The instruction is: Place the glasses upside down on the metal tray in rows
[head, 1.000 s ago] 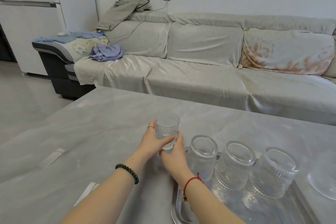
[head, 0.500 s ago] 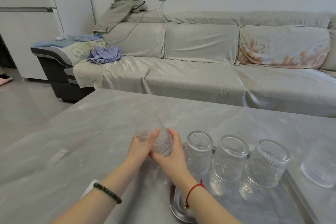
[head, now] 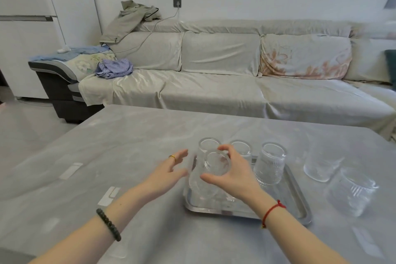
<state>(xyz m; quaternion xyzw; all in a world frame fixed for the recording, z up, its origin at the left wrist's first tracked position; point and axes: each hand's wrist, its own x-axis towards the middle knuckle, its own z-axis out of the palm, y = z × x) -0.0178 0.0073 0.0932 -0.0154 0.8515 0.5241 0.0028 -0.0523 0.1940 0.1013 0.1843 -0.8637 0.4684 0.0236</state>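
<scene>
so progress check on the glass thing — the metal tray (head: 299, 203) sits on the grey surface (head: 128, 139) with three ribbed glasses already flipped in a back row: the left one (head: 209, 144), the middle one (head: 241, 149) partly hidden behind the hand, and the right one (head: 270, 163). a fourth glass (head: 211, 173) is at the front-left corner of the tray, bottom end up, so it looks like the start of a second row. i can't tell if its rim is fully down on the metal yet, it's a bit blurry there. the right hand (head: 233, 176) has its thumb and fingers (head: 225, 148) curled around the glass's upturned base, a loose-ish hold by the look of it. the left hand (head: 169, 170) is open with fingers spread, just beside the glass and holding nothing, no clear contact that i can see. what's left: two more glasses still off the tray on the surface to the right, one nearer the tray (head: 319, 167) and one closer to the camera (head: 351, 191), both blurry enough that i can't say which way up they are. so i'd call it roughly two thirds done — those two need to join the front row and that's it.
</scene>
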